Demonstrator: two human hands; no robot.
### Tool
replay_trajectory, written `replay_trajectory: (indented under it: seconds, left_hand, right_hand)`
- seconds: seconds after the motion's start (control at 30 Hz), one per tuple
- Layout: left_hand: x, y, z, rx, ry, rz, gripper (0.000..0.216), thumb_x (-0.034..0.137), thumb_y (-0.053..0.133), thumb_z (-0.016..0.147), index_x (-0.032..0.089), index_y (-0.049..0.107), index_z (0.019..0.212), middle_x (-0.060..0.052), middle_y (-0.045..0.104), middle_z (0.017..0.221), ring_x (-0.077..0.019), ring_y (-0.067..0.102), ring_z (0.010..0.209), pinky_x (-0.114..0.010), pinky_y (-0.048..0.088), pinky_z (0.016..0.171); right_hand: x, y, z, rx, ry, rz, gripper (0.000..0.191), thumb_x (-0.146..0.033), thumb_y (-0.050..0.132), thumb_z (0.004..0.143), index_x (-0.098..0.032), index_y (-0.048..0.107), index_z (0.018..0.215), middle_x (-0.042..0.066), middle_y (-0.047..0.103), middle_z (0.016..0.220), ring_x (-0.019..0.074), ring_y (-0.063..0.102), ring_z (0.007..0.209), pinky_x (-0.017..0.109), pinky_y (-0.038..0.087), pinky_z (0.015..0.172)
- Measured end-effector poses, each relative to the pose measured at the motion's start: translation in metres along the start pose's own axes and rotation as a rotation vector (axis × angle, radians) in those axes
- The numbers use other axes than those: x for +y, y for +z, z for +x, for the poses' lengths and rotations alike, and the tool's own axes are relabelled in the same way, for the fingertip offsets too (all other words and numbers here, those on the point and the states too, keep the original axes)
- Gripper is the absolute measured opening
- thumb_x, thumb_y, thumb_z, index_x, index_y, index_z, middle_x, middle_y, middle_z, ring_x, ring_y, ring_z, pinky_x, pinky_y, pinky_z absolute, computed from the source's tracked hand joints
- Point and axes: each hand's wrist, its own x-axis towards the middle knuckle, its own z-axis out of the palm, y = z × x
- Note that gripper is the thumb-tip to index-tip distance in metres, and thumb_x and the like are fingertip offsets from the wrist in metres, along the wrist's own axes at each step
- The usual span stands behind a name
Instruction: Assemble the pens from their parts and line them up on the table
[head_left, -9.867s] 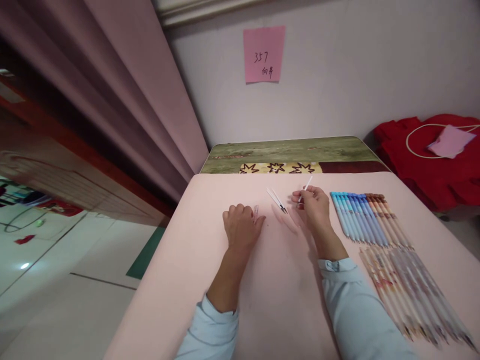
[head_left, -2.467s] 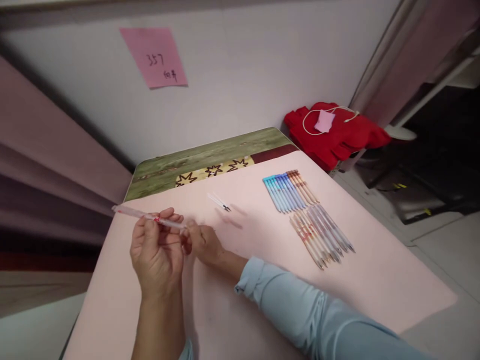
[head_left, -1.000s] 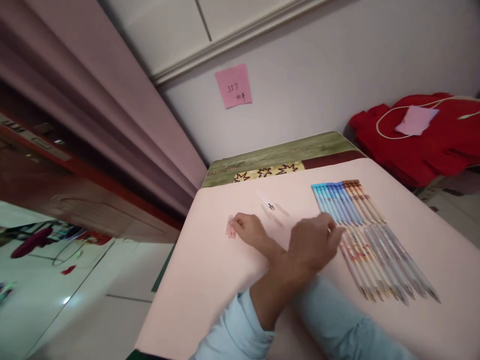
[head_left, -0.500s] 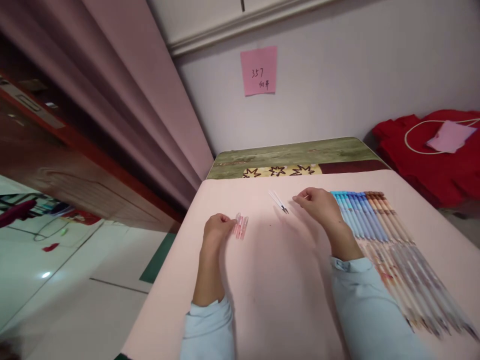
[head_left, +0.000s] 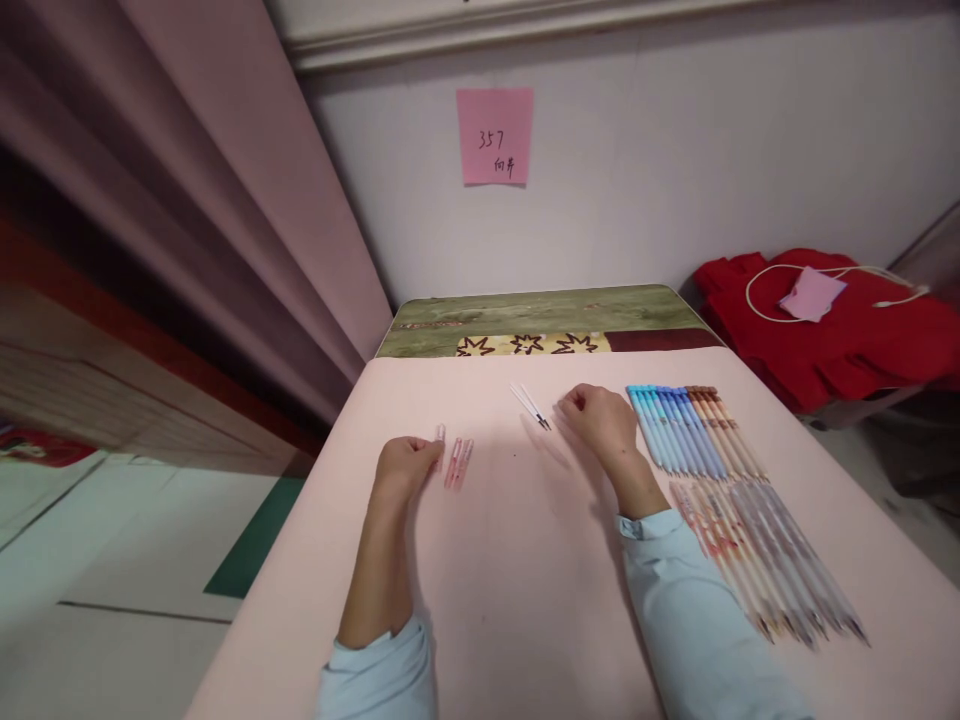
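My left hand [head_left: 405, 468] pinches a clear pinkish pen cap [head_left: 440, 434] between thumb and fingertips. Two more pink caps [head_left: 459, 464] lie side by side on the pale pink tabletop just to its right. Several thin white pen refills [head_left: 529, 405] with dark tips rest close together near the middle. Just right of them, my right hand [head_left: 600, 420] hovers over or rests on the cloth with its fingers curled together; whatever they hold, if anything, is hidden.
On the right, light-blue, blue and brown pens [head_left: 694, 430] lie in a neat row. Below them are clear and whitish pens [head_left: 765, 555], beside my right sleeve. Beyond the table's right side is red cloth [head_left: 825, 350] with a white cord. A pink note [head_left: 495, 137] hangs on the wall.
The view has shifted, so things on the table appear further left. My left hand has drawn one cap leftward, apart from the other two. My right hand stays near the refills.
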Motion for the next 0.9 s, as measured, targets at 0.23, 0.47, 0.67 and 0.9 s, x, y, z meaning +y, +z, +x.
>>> replay_trajectory:
  seconds: [0.23, 0.47, 0.67, 0.9]
  left_hand:
    - [0.023, 0.003, -0.01, -0.045, -0.047, -0.908, 0.033, 0.032, 0.077, 0.062, 0.016, 0.049, 0.065, 0.008, 0.042, 0.049, -0.0022, 0.028, 0.034, -0.017, 0.014, 0.032]
    - [0.027, 0.029, -0.017, -0.258, -0.075, -1.246, 0.03, 0.027, 0.075, 0.07, 0.016, 0.047, 0.07, 0.01, 0.041, 0.052, -0.0011, 0.029, 0.036, -0.015, 0.019, 0.032]
    - [0.025, 0.032, -0.021, -0.338, 0.008, -1.202, 0.027, 0.031, 0.075, 0.073, 0.015, 0.054, 0.078, 0.005, 0.053, 0.06, -0.0018, 0.038, 0.042, -0.014, 0.023, 0.036]
    - [0.018, 0.029, -0.02, -0.312, 0.06, -1.131, 0.025, 0.031, 0.073, 0.075, 0.014, 0.055, 0.078, -0.001, 0.066, 0.069, 0.0001, 0.033, 0.037, -0.014, 0.019, 0.034]
  right_hand:
    - [-0.019, 0.035, -0.011, 0.069, -0.142, -0.127, 0.026, -0.034, 0.053, 0.089, -0.025, 0.076, 0.089, 0.007, 0.068, 0.095, 0.0196, 0.059, 0.085, 0.03, 0.034, 0.07]
    - [-0.021, 0.043, -0.013, 0.078, -0.14, -0.203, 0.022, -0.03, 0.055, 0.087, -0.02, 0.075, 0.08, 0.008, 0.067, 0.087, 0.0218, 0.058, 0.085, 0.034, 0.032, 0.076]
    - [-0.019, 0.045, -0.014, 0.043, -0.142, -0.213, 0.028, -0.036, 0.052, 0.088, -0.018, 0.073, 0.084, 0.01, 0.067, 0.089, 0.0241, 0.059, 0.085, 0.035, 0.032, 0.075]
    - [-0.019, 0.043, -0.017, 0.034, -0.15, -0.186, 0.027, -0.039, 0.054, 0.087, -0.019, 0.072, 0.082, 0.01, 0.067, 0.088, 0.0241, 0.06, 0.083, 0.034, 0.033, 0.074]
